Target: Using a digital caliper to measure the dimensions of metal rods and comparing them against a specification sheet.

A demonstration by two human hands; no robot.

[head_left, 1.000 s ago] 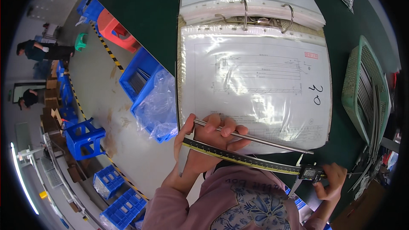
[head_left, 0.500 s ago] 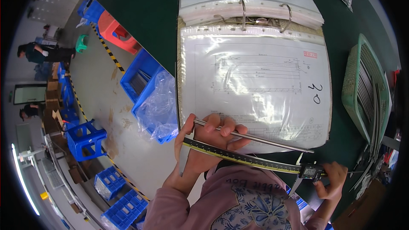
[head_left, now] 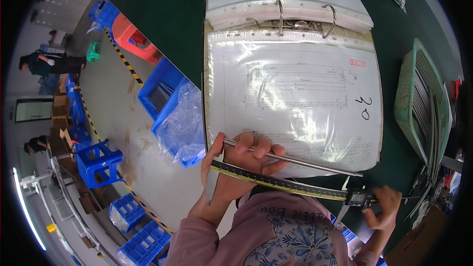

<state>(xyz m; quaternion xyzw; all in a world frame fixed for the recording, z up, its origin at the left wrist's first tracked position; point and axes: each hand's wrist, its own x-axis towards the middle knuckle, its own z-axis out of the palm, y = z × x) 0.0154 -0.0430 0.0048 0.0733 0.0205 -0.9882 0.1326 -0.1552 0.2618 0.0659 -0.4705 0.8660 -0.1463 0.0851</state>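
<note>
My left hand (head_left: 240, 161) is closed round a thin metal rod (head_left: 318, 166), its fingers curled over the near end. The rod slants down to the right across the lower edge of a drawing page. A long digital caliper (head_left: 290, 185) runs just below it, its left end resting against my left palm and thumb side. My right hand (head_left: 386, 208) grips the caliper's slider, beside the small display (head_left: 358, 198). The rod's far tip is near the upper jaw; whether they touch I cannot tell.
An open ring binder (head_left: 295, 113) with a sleeved drawing lies on the dark green table (head_left: 157, 10). At right stands a green basket (head_left: 403, 103) of metal rods. Left of the table are a blue crate (head_left: 155, 101) with plastic film, a red stool (head_left: 129, 37) and a blue stool (head_left: 101, 162).
My hands, the rod and the caliper look almost still. The view has shifted very slightly, and a person far off at left has bent a little.
</note>
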